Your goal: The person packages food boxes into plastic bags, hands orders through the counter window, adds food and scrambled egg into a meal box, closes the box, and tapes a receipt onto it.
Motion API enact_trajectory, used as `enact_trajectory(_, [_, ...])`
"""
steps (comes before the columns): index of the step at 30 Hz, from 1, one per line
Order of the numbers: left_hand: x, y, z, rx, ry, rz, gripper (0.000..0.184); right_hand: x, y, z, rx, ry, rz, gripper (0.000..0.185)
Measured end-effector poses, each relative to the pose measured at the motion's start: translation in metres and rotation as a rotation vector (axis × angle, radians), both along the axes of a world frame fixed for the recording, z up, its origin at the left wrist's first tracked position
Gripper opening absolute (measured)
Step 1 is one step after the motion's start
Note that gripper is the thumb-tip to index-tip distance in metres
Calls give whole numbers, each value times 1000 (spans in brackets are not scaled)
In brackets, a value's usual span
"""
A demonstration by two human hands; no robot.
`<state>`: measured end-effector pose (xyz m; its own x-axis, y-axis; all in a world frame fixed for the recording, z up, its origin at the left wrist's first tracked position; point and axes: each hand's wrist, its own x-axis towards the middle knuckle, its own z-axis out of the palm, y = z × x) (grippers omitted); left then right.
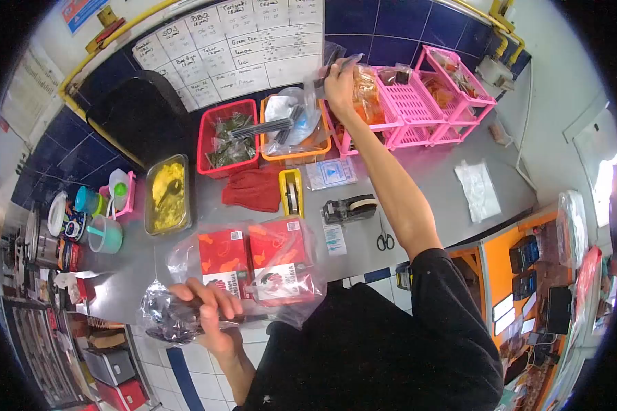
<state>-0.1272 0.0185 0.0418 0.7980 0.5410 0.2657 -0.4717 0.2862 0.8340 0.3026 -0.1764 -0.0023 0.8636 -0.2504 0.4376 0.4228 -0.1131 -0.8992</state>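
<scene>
My left hand (216,312), low in the view, has its fingers curled round a dark bundle in shiny clear plastic (168,315); what is inside cannot be made out. Next to that hand, a clear plastic bag (312,291) encloses two red printed boxes (223,253). My right hand (339,89) reaches to the back, at the left end of the pink basket rack (411,113). Its fingers close on a clear plastic packet (349,61), whose contents are unclear. Orange packets (368,99) lie in the rack beside that hand.
A red basket (200,144) of dark green packets and an orange basket (295,159) stand at the back. On the steel counter (418,185) are a tray of yellow food (169,195), red cloth (253,190), tape dispenser (349,209), scissors (385,240) and plastic bags (478,192).
</scene>
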Motion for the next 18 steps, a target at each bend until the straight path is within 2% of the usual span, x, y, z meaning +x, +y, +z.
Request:
enact_trajectory(1, [1,-6,2,15,-8,-25,46,9,2,-11,6,0,5,37])
enact_trajectory(4, [2,-23,5,67,-28,-12,42,48,19,-50,12,-153,-286,56])
enact_trajectory(6, [-2,-26,3,103,-22,21,41,81,25,-77,97,-67,-225,59])
enact_trajectory(8, [-8,-27,0,104,-19,64,40,90,40,-79,-124,-125,-525,57])
enact_trajectory(9, [-12,-28,-1,101,-11,101,40,86,42,-69,-121,-123,-511,57])
enact_trajectory(11, [-19,-27,-4,99,2,146,40,73,36,-45,105,60,-20,44])
enact_trajectory(12, [-22,-25,-7,88,2,161,40,78,38,-47,-10,46,-25,33])
enact_trajectory(13, [-24,-25,-8,76,0,174,40,84,46,-47,-10,49,-12,33])
enact_trajectory(15, [-25,-25,-5,85,16,212,39,95,60,-44,167,-159,35,29])
enact_trajectory(16, [-24,-24,-3,92,30,238,39,90,62,-32,51,-242,5,29])
enact_trajectory(18, [-18,-21,2,127,12,252,38,60,65,0,-5,-228,62,29])
